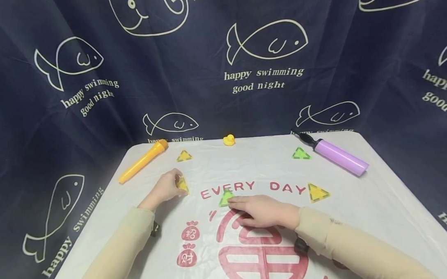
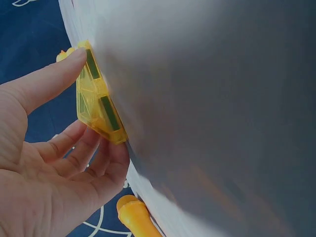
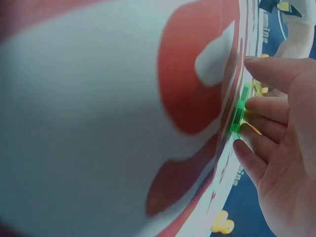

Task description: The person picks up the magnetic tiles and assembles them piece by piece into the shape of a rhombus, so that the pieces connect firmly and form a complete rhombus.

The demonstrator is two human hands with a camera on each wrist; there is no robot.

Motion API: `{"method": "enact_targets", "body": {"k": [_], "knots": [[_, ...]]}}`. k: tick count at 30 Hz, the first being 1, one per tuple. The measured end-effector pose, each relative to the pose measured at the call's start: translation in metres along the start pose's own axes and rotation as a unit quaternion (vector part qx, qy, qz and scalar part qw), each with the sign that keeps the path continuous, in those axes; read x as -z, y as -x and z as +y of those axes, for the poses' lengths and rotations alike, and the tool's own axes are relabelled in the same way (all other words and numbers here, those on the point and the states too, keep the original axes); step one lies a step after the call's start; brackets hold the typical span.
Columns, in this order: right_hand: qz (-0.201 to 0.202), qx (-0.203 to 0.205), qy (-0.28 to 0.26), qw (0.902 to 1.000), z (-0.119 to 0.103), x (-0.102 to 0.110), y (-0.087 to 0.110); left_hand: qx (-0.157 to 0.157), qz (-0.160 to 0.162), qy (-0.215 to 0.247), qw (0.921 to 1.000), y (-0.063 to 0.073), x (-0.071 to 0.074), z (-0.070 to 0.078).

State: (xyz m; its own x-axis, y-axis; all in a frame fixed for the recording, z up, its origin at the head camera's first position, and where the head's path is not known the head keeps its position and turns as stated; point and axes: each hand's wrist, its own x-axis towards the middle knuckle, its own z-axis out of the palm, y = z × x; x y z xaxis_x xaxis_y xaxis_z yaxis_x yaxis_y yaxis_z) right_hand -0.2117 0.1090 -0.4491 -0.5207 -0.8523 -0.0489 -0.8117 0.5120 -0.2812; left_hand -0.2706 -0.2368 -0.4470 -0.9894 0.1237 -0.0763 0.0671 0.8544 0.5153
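My left hand (image 1: 165, 188) pinches a yellow translucent triangular magnetic tile (image 1: 183, 185) on the left of the table. In the left wrist view the thumb lies on one end of this tile (image 2: 104, 106) and the fingertips on its other side; dark strips line its edge. Near the table's middle, my right hand (image 1: 267, 212) lies low with fairly straight fingers, the tips touching a green triangular tile (image 1: 226, 198). The right wrist view shows this green tile (image 3: 239, 116) flat on the cloth, the thumb held away from it.
Another yellow triangle (image 1: 184, 155), an orange toy microphone (image 1: 143, 161) and a yellow rubber duck (image 1: 229, 140) lie toward the back. At right are a green triangle (image 1: 301, 153), a yellow triangle (image 1: 318, 193) and a purple hand pump (image 1: 341, 157). White printed cloth (image 1: 244, 165) covers the table.
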Motion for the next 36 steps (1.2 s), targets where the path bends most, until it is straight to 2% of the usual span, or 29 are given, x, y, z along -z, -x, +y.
{"method": "enact_targets", "body": {"k": [6,15,24,28,32,36], "knots": [[0.009,-0.021,-0.011,0.9997,0.011,0.002,0.009,-0.006,0.005,0.006,0.9999,0.0,-0.003,-0.001],[0.028,-0.049,-0.023,0.9981,0.021,0.007,0.019,-0.006,0.007,0.02,0.9998,-0.003,-0.007,0.007],[0.033,-0.061,-0.01,0.9975,0.03,0.005,0.022,-0.012,0.006,0.071,0.9974,-0.01,-0.017,0.014],[0.035,-0.063,-0.012,0.9973,0.031,0.004,0.022,0.005,0.014,0.113,0.9935,-0.013,-0.02,0.023],[0.039,-0.061,-0.013,0.9973,0.032,0.005,0.021,0.036,0.016,0.157,0.9868,-0.016,-0.024,0.033],[0.038,-0.065,-0.016,0.997,0.032,0.005,0.02,0.06,0.017,0.181,0.9814,-0.018,-0.03,0.042]]}}
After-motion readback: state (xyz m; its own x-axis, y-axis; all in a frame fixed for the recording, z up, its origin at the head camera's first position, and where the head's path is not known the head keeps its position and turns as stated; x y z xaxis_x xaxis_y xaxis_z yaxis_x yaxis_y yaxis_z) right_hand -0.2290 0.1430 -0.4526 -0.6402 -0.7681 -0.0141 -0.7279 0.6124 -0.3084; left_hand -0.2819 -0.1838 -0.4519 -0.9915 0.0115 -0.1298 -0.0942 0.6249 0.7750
